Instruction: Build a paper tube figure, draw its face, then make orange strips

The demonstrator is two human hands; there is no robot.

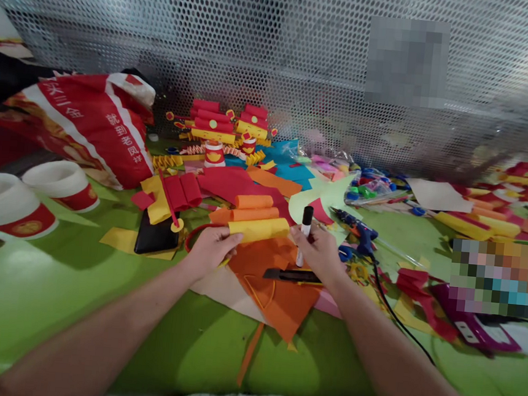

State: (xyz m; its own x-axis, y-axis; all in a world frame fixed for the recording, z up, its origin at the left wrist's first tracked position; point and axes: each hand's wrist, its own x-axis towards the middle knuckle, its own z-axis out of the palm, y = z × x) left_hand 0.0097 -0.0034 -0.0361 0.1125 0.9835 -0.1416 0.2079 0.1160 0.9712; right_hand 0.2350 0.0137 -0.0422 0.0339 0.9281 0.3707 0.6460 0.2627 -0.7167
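Note:
Between my two hands is a rolled yellow paper piece (259, 229), with orange paper rolls (254, 207) right behind it. My left hand (213, 249) pinches the yellow roll's left end between thumb and fingers. At its right end is my right hand (316, 247), its fingers closed round a white marker (302, 254) with a black cap, held upright. Orange paper sheets (291, 311) lie beneath, with a black cutter (292, 275) on them. Red-handled scissors (191, 236) are partly hidden by my left hand.
Paper cups (64, 185) and a red bag (90, 121) stand at the left. A black phone-like object (155, 235) lies nearer. Finished paper figures (215, 123) stand behind. A blue glue gun (358, 228) with a cable, and a purple object (475, 321), are to the right.

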